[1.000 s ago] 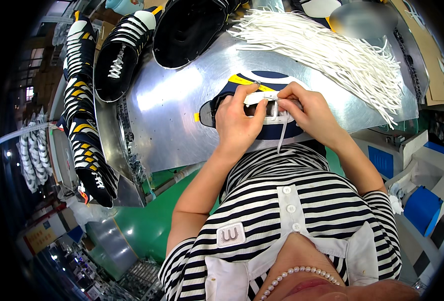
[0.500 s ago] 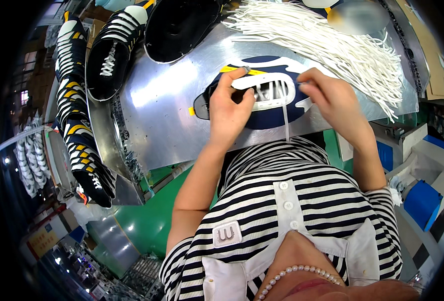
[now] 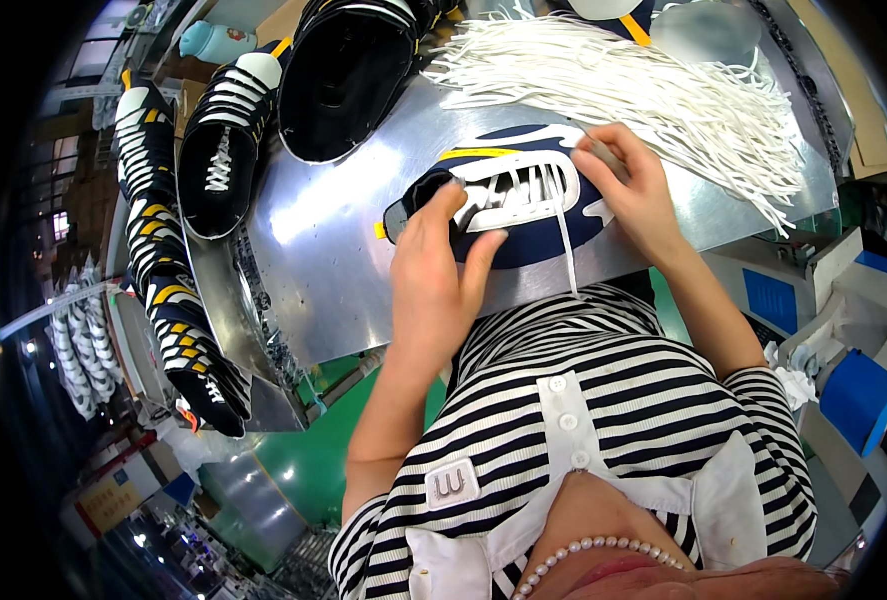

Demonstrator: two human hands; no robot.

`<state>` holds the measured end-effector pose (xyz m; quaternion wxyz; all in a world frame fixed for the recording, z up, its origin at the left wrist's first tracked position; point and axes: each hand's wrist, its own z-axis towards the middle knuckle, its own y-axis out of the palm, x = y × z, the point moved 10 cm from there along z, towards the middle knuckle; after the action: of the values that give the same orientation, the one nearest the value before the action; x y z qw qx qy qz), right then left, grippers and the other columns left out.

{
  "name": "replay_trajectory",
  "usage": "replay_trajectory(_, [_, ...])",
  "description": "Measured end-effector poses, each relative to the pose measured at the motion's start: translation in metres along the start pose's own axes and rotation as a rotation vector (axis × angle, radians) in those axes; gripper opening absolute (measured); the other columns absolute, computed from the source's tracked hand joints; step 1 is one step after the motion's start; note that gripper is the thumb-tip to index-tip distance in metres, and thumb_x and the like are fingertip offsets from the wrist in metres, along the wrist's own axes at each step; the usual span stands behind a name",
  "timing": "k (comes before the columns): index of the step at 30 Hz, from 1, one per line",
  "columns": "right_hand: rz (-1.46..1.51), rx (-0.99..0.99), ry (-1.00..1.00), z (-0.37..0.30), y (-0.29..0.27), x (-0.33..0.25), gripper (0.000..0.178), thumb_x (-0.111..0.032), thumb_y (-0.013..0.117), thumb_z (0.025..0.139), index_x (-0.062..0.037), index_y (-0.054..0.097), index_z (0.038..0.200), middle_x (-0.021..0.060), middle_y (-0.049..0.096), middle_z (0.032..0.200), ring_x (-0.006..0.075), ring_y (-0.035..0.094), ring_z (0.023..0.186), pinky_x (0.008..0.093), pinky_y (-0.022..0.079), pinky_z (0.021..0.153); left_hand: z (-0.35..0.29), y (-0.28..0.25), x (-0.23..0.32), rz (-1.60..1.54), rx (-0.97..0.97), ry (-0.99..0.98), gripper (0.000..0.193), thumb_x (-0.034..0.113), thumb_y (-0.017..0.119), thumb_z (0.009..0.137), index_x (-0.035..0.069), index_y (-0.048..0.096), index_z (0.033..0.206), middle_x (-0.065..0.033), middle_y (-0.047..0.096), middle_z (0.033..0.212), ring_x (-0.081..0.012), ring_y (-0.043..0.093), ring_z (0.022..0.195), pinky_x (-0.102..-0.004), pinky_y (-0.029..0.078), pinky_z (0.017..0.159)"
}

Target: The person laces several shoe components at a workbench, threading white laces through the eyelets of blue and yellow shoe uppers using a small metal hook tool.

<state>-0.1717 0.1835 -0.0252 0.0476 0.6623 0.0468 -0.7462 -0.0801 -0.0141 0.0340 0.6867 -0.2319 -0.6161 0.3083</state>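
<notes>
A navy shoe upper (image 3: 538, 250) with white trim and a yellow stripe lies sideways on the metal table in front of me, its heel end to the left. White lace crosses part of its eyelet opening, and a loose lace end (image 3: 568, 255) hangs over the near side. My left hand (image 3: 428, 275) is at the heel opening, thumb apart from the fingers and nothing seen in it. At the toe end, my right hand (image 3: 633, 190) is closed, thumb against fingers, around something small and greyish that I cannot make out.
A heap of white laces (image 3: 623, 95) covers the table's far right. Laced shoes (image 3: 158, 245) stand in a row along the left. Larger dark shoes (image 3: 218, 190) sit at the far left, with a pale blue bottle (image 3: 221, 44) behind. Blue-and-grey equipment (image 3: 853, 400) stands at right.
My left hand has shifted left and nearer me, its thumb leaving the eyelet edge for the near side. My right hand has moved slightly left, still closed at the toe.
</notes>
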Motion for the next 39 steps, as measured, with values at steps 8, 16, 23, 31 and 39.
replay_trajectory(8, [-0.643, -0.335, 0.128, -0.046, 0.032, 0.006, 0.026, -0.033, 0.069, 0.087, -0.0074, 0.068, 0.087, 0.0134, 0.063, 0.067, 0.0244, 0.066, 0.062, 0.0368, 0.048, 0.058, 0.013, 0.036, 0.011, -0.013, -0.030, 0.107, 0.025, 0.011, 0.074, 0.079, 0.002, 0.062, 0.099, -0.0142, 0.064, 0.093, -0.0330, 0.064, 0.085, -0.0404, 0.049, 0.076])
replay_trajectory(16, [0.168, -0.727, 0.437, -0.108, 0.041, 0.022, 0.028, -0.032, 0.064, 0.093, -0.0037, 0.067, 0.097, 0.0037, 0.066, 0.084, 0.0125, 0.060, 0.079, 0.0289, 0.049, 0.072, 0.016, 0.034, 0.030, 0.020, 0.030, 0.293, 0.018, 0.004, 0.065, 0.084, -0.003, 0.063, 0.101, -0.0207, 0.064, 0.096, -0.0385, 0.062, 0.089, -0.0438, 0.049, 0.079])
replay_trajectory(23, [0.149, -0.719, 0.082, -0.100, 0.040, -0.008, 0.027, -0.027, 0.065, 0.095, 0.0000, 0.063, 0.095, 0.0010, 0.063, 0.081, 0.0079, 0.055, 0.077, 0.0242, 0.044, 0.070, 0.010, 0.049, 0.023, 0.177, 0.019, 0.458, 0.022, 0.004, 0.067, 0.079, -0.001, 0.066, 0.100, -0.0190, 0.062, 0.090, -0.0390, 0.060, 0.086, -0.0424, 0.048, 0.077])
replay_trajectory(31, [0.033, -0.325, 0.001, -0.010, 0.039, 0.020, 0.019, -0.015, 0.064, 0.092, -0.0053, 0.067, 0.108, 0.0062, 0.069, 0.103, 0.0132, 0.063, 0.094, 0.0280, 0.050, 0.085, 0.042, 0.067, -0.022, 0.122, -0.316, 0.069, 0.029, 0.011, 0.061, 0.086, 0.003, 0.066, 0.114, -0.0191, 0.068, 0.100, -0.0376, 0.065, 0.091, -0.0422, 0.050, 0.079])
replay_trajectory(39, [0.052, -0.109, 0.010, -0.004, 0.017, 0.012, 0.019, -0.010, 0.068, 0.089, -0.0010, 0.064, 0.106, 0.0058, 0.070, 0.091, 0.0076, 0.063, 0.084, 0.0230, 0.050, 0.075, 0.043, 0.062, -0.024, 0.011, -0.372, -0.028, 0.026, 0.023, 0.065, 0.087, 0.006, 0.067, 0.107, -0.0190, 0.068, 0.098, -0.0362, 0.066, 0.091, -0.0401, 0.050, 0.080])
